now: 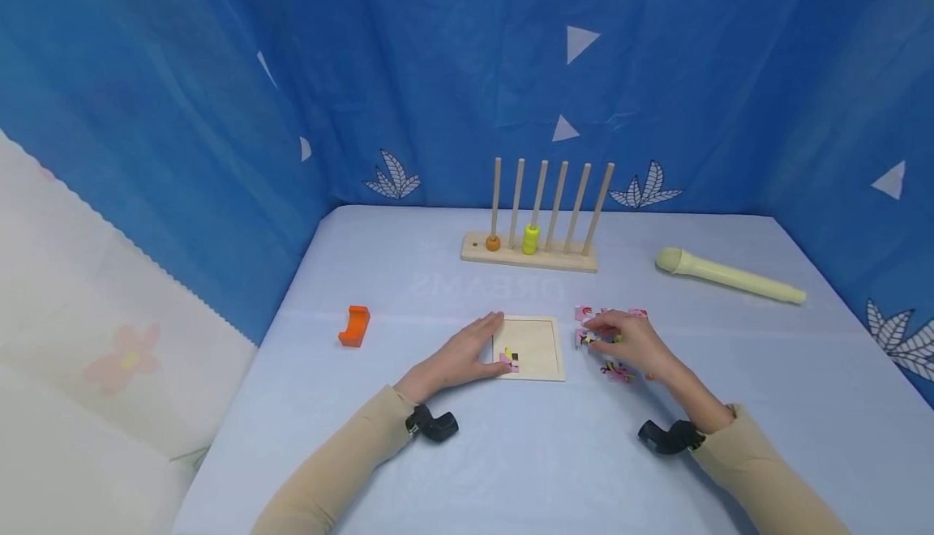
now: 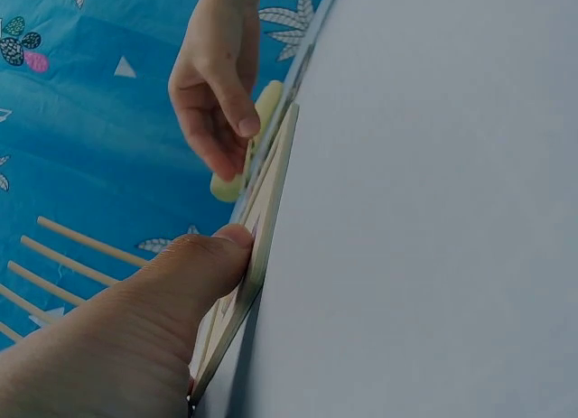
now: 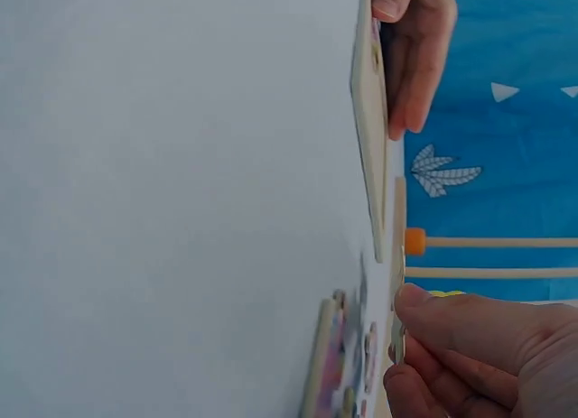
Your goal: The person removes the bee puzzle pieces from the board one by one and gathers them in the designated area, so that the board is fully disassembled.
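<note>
A square wooden puzzle tray [image 1: 538, 340] lies at the middle of the table, with one pink printed piece [image 1: 513, 363] in its lower left corner. My left hand [image 1: 456, 357] rests at the tray's left side with its fingers extended; its thumb touches the tray near that piece. To the right of the tray, my right hand [image 1: 636, 343] pinches a thin puzzle piece [image 3: 398, 341] between thumb and fingers. More loose printed pieces [image 1: 617, 371] lie under and around the right hand, some partly hidden by it.
At the back stands a wooden rack [image 1: 481, 253] of upright pegs, with an orange bead [image 1: 493, 243] and yellow-green beads [image 1: 531, 239]. A pale yellow stick [image 1: 737, 276] with a rounded head lies at right. An orange curved block [image 1: 354, 327] sits at left. Blue curtains [image 1: 467, 73] hang behind.
</note>
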The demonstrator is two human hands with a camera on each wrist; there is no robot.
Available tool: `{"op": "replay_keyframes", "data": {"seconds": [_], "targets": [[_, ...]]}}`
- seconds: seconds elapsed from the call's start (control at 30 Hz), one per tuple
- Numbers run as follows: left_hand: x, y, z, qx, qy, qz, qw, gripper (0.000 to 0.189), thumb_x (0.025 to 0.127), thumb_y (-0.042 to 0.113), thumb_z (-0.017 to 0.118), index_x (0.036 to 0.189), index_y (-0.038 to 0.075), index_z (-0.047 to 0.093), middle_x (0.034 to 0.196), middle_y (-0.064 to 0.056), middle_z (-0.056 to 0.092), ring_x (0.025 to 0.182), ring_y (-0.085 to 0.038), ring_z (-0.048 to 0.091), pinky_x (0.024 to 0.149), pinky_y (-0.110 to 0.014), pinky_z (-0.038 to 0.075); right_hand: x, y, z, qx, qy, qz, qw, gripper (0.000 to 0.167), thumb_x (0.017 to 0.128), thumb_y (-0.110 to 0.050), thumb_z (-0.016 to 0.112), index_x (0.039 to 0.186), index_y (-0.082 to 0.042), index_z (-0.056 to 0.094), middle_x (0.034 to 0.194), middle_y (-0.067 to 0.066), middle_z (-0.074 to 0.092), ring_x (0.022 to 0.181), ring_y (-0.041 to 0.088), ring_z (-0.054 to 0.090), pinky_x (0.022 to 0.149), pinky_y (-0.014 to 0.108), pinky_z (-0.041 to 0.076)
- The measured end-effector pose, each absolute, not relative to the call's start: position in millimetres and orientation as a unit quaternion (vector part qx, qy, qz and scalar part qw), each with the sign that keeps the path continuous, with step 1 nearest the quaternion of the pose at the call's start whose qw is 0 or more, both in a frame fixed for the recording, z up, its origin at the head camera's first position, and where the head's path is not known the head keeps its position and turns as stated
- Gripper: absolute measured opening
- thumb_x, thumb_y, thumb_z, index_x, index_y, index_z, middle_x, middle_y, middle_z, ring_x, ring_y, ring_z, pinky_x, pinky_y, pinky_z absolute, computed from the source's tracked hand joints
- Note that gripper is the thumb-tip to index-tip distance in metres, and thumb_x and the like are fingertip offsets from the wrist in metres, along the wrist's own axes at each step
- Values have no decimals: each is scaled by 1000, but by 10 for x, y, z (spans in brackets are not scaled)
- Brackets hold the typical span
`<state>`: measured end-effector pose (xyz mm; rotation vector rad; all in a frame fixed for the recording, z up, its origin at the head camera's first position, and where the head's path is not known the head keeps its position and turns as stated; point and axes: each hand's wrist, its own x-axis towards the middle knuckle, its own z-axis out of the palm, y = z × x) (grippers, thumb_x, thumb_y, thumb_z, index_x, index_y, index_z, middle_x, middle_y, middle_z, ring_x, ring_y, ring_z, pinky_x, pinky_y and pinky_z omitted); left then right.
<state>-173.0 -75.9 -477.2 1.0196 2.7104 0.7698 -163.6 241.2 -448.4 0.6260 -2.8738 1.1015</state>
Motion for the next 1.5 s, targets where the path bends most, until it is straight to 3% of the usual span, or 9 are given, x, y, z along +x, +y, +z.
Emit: {"op": "replay_keyframes", "data": {"seconds": [0.2,0.4,0.67,0.9,1.17,1.5], "targets": [[-1742,-758,-4801,344,899,262,71,88,87,50,62,148,0,23,152,-15,25,140,-24,20,113,-35,18,-1648,2363,-4555,207,-929,308,5,30,77,-5,77,105,-1,69,101,10,67,95,28,61,81,44,52],[-1742,-764,-4808,341,900,262,76,92,86,53,62,149,1,21,153,-14,24,140,-24,19,113,-35,18,-1583,2103,-4398,232,-921,313,-9,40,79,-10,76,114,4,64,109,16,65,101,33,60,84,48,51],[-1729,-756,-4816,339,896,275,78,101,79,57,68,150,3,21,153,-13,22,140,-24,18,113,-38,19,-1538,1531,-4427,310,-881,355,-28,38,81,-12,75,115,0,65,110,10,66,98,26,62,85,42,52],[-1727,-767,-4811,366,887,272,70,102,77,55,71,148,0,23,152,-15,24,140,-25,19,113,-38,20,-1572,1371,-4552,315,-879,356,-29,39,79,-14,76,115,-1,66,112,9,66,111,28,57,96,48,43],[-1724,-778,-4794,361,891,265,74,103,77,54,72,148,0,22,152,-17,24,140,-27,21,112,-39,22,-1569,1335,-4587,317,-869,378,-51,33,81,-12,75,112,-3,67,107,4,68,99,19,61,87,39,50],[-1709,-771,-4791,352,897,258,76,102,77,54,72,149,1,22,153,-15,23,139,-26,21,112,-40,23,-1534,1313,-4631,321,-843,427,-54,35,78,-5,76,111,-4,64,108,4,62,101,20,59,89,35,50]]}}
